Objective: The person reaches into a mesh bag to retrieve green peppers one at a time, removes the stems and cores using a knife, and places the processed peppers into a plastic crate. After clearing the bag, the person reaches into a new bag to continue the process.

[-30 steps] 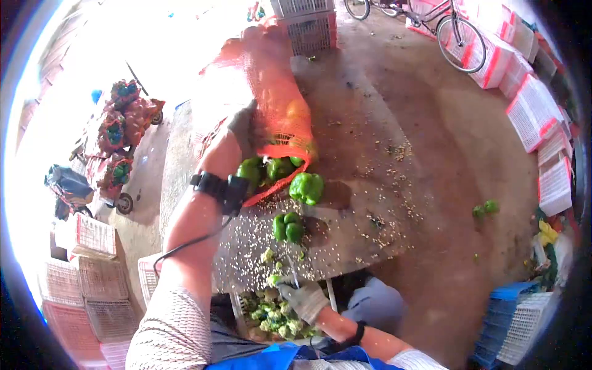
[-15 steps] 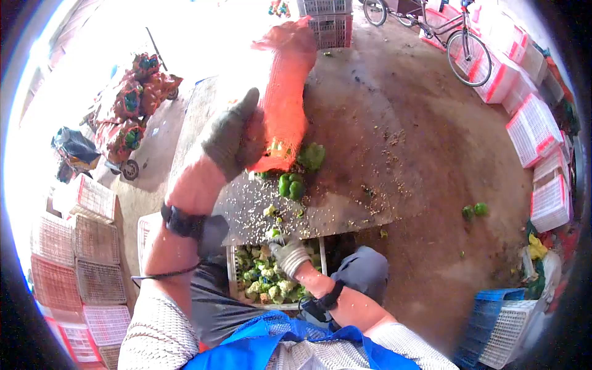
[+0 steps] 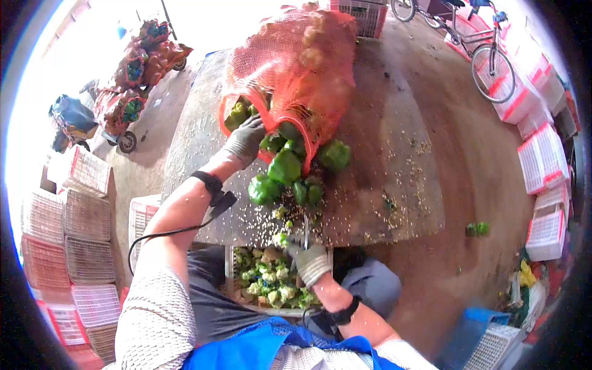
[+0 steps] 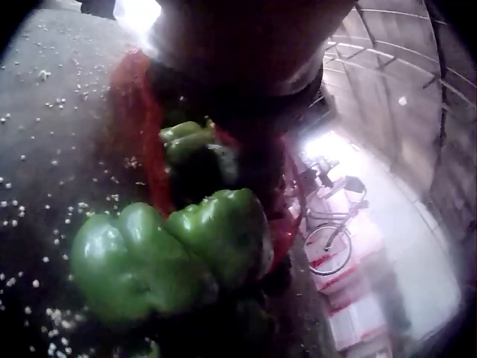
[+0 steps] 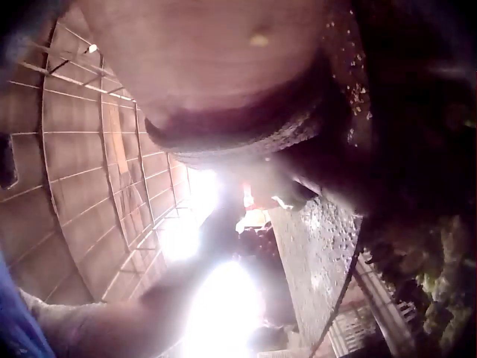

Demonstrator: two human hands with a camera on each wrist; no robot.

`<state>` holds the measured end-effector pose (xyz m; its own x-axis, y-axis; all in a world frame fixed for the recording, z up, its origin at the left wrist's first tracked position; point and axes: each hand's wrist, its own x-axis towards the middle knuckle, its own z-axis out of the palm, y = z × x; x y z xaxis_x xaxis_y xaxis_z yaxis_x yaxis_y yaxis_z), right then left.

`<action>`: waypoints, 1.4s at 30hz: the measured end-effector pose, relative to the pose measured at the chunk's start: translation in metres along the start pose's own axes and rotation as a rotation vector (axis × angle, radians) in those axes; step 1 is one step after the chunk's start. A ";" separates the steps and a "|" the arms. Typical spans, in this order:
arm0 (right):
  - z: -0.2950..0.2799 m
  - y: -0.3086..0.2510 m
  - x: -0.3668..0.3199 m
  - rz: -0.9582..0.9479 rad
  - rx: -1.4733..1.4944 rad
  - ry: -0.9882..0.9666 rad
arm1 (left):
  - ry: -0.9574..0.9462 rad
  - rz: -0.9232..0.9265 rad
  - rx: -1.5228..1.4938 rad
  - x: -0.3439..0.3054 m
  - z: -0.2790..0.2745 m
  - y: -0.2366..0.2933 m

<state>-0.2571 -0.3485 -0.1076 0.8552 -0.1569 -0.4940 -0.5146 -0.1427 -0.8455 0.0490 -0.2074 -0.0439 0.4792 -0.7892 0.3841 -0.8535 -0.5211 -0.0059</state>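
Note:
An orange-red mesh bag (image 3: 296,68) of green bell peppers lies on the table (image 3: 394,209), its mouth toward me. My gloved left hand (image 3: 246,140) grips the bag's rim at the left side of the mouth. Several green bell peppers (image 3: 285,166) are at the mouth and in front of it; two show large and close in the left wrist view, one of them a glossy pepper (image 4: 134,261). Low at the table's front edge, my gloved right hand (image 3: 311,264) holds a knife (image 3: 306,229), its thin blade pointing away from me. The right wrist view is mostly dark and glare.
Below the table edge, between my legs, stands a crate (image 3: 280,310) of pepper cores (image 3: 271,280). Pale seeds are scattered over the tabletop. Stacked crates (image 3: 92,246) line the left, with loaded bags (image 3: 132,80) on a cart beyond. A bicycle (image 3: 493,68) stands at back right.
The bag has come down and toward me, its mouth now wide and facing me, with more peppers spilled out. My left hand has moved to its rim. The right hand still holds the knife.

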 end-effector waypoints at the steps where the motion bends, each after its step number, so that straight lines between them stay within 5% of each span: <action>1: 0.006 0.005 0.003 0.052 0.019 -0.016 | 0.072 0.091 0.034 0.010 0.009 -0.013; 4: 0.008 0.011 -0.001 0.108 0.082 -0.069 | -0.197 -0.281 -0.345 0.036 0.047 -0.073; 7: 0.006 0.011 0.003 0.075 0.009 -0.094 | 0.092 -0.402 -0.396 0.076 0.078 -0.117; 8: 0.006 0.014 0.005 0.062 -0.023 -0.102 | 0.062 -0.472 -0.189 0.096 0.044 -0.104; 10: -0.003 -0.034 0.004 0.274 0.260 -0.143 | 0.094 -0.574 -0.447 0.136 0.001 -0.078; 11: 0.006 -0.006 0.011 0.269 0.129 -0.153 | 0.105 -0.622 -0.580 0.154 -0.011 -0.067; 13: -0.005 -0.039 0.017 0.288 0.098 -0.184 | 0.024 -0.584 -0.436 0.182 0.005 -0.082; 15: 0.016 0.016 0.021 0.167 0.066 -0.210 | 0.043 -0.375 -0.282 0.217 0.055 -0.138; 18: 0.010 -0.005 0.039 0.367 0.129 -0.343 | -0.059 -0.249 -0.466 0.239 0.088 -0.173; 20: 0.009 -0.012 0.034 0.372 0.244 -0.277 | -0.217 -0.229 -0.451 0.232 0.079 -0.165; 23: 0.022 0.017 0.038 0.094 0.052 -0.240 | -0.508 -0.236 -0.203 0.220 0.044 -0.141; 26: 0.019 -0.007 0.043 0.251 0.051 -0.301 | -0.384 -0.255 -0.351 0.188 0.039 -0.112; 29: 0.025 -0.017 0.049 0.331 -0.015 -0.379 | 0.007 0.128 -0.548 0.156 0.044 -0.105; 30: 0.033 -0.017 0.044 0.217 0.138 -0.269 | -0.064 0.144 -0.433 0.150 0.040 -0.106; 32: 0.033 -0.021 0.039 0.195 0.165 -0.233 | -0.100 0.081 -0.340 0.121 0.019 -0.095; 33: 0.030 -0.032 0.035 0.227 0.207 -0.223 | -0.249 -0.246 -0.701 0.100 0.016 -0.088; 36: 0.022 -0.041 0.022 0.265 0.255 -0.219 | 0.060 -0.193 -0.248 0.030 0.049 -0.122; 40: 0.022 -0.032 -0.004 0.263 0.333 -0.216 | 0.052 -0.574 -0.212 -0.033 0.008 -0.112; 41: 0.021 -0.028 -0.010 0.230 0.304 -0.220 | 0.066 -0.930 -0.467 -0.043 -0.006 -0.100; 42: 0.020 -0.026 -0.014 0.191 0.275 -0.224 | 0.310 -0.866 -0.638 -0.061 0.027 -0.105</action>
<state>-0.2541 -0.3227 -0.0830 0.7537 0.0660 -0.6539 -0.6558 0.1401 -0.7418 0.1147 -0.1128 -0.0916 0.9667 -0.0791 0.2433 -0.2480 -0.5229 0.8155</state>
